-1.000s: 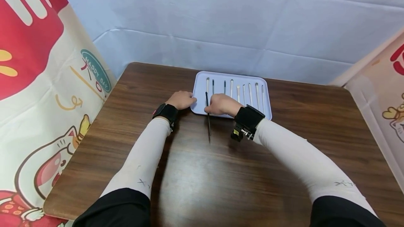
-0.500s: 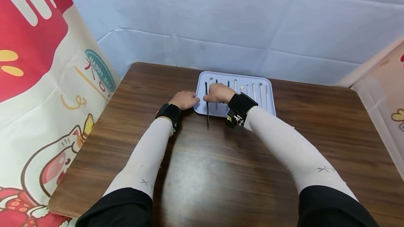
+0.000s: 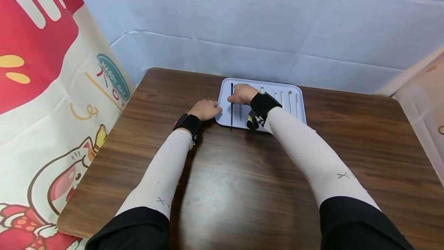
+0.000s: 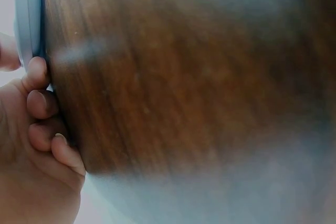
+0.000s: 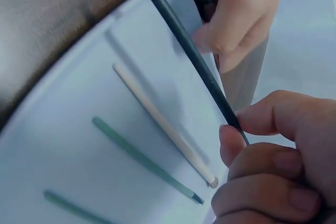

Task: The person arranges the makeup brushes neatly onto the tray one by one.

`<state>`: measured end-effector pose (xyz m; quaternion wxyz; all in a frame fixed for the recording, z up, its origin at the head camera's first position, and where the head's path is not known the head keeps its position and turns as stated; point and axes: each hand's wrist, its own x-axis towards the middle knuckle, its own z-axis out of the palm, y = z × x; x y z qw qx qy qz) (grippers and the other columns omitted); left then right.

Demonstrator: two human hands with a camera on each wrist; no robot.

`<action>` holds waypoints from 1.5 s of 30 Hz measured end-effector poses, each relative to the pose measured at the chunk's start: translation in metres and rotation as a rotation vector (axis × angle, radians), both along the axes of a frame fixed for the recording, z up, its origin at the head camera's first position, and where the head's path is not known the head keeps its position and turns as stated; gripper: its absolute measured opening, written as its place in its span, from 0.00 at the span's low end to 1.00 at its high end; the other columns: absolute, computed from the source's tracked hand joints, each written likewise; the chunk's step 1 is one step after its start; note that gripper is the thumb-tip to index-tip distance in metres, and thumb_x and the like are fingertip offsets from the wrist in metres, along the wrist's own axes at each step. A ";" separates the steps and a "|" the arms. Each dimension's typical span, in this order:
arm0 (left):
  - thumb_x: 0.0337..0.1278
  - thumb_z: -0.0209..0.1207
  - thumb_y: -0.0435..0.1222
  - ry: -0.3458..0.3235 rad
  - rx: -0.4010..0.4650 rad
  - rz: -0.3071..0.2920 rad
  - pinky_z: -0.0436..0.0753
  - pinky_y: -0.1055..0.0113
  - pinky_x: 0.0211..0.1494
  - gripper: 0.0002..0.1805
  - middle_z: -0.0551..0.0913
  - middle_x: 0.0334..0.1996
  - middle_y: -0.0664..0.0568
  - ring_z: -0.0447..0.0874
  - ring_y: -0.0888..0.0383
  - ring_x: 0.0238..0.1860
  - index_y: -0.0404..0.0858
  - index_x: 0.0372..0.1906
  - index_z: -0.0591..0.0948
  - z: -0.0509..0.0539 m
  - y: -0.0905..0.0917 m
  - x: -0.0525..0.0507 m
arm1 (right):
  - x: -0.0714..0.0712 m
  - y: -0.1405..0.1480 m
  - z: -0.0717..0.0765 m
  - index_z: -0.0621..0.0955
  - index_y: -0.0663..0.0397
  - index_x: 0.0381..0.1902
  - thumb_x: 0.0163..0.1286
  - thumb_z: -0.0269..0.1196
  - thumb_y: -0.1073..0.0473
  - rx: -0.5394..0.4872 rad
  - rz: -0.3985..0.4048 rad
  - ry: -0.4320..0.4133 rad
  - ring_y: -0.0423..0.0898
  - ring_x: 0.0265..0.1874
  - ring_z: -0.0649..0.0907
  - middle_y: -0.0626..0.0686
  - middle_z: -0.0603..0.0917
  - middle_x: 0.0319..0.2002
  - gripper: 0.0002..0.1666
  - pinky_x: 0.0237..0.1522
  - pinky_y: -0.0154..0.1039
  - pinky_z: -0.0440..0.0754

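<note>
My right hand (image 3: 243, 95) pinches a slim black makeup brush (image 3: 231, 107) between thumb and forefinger, over the left part of a pale lilac tray (image 3: 224, 117). In the right wrist view the brush's black handle (image 5: 194, 53) slants above the tray floor; its far end is hidden by the fingers. Below it lie a cream brush (image 5: 163, 124) and a green brush (image 5: 147, 158), side by side. My left hand (image 3: 204, 110) grips the tray's left edge; the left wrist view shows its fingers (image 4: 42, 103) curled by the rim.
Further brushes, among them a white one (image 3: 290, 101), lie in a row on the tray's right half. Beneath is a brown wooden table (image 3: 243, 188). A pale cloth (image 3: 208, 14) hangs behind, and a printed cloth (image 3: 52, 99) on the left.
My right hand has moved away from me with the black brush, from the tray's near edge to over its left end. The left hand keeps its grip on the tray.
</note>
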<state>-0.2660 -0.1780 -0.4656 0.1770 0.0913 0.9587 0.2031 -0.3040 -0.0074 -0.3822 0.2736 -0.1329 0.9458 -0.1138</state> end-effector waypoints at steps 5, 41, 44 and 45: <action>0.75 0.46 0.49 0.015 0.007 0.004 0.72 0.57 0.50 0.22 0.81 0.43 0.45 0.75 0.50 0.43 0.38 0.53 0.81 0.004 0.001 0.004 | -0.008 -0.003 -0.004 0.75 0.55 0.27 0.73 0.55 0.50 0.018 -0.024 0.009 0.42 0.17 0.68 0.47 0.68 0.18 0.17 0.22 0.35 0.65; 0.75 0.46 0.49 0.007 -0.004 0.010 0.72 0.58 0.52 0.22 0.82 0.45 0.47 0.76 0.51 0.45 0.40 0.56 0.82 0.005 0.004 0.013 | -0.012 -0.020 -0.029 0.69 0.51 0.21 0.73 0.56 0.48 0.020 -0.005 0.073 0.46 0.25 0.71 0.50 0.71 0.25 0.21 0.30 0.38 0.69; 0.75 0.46 0.50 -0.002 -0.009 0.015 0.73 0.57 0.58 0.26 0.82 0.53 0.47 0.76 0.51 0.49 0.40 0.64 0.79 0.005 0.004 0.013 | -0.011 -0.021 -0.031 0.71 0.53 0.24 0.73 0.56 0.48 0.022 -0.013 0.062 0.47 0.28 0.73 0.52 0.74 0.29 0.20 0.32 0.39 0.70; 0.75 0.46 0.50 -0.004 -0.011 0.016 0.73 0.56 0.60 0.26 0.81 0.55 0.47 0.76 0.51 0.50 0.40 0.66 0.78 0.005 0.004 0.013 | -0.011 -0.021 -0.031 0.72 0.53 0.24 0.73 0.56 0.48 0.022 -0.014 0.063 0.48 0.30 0.74 0.53 0.75 0.31 0.19 0.33 0.39 0.71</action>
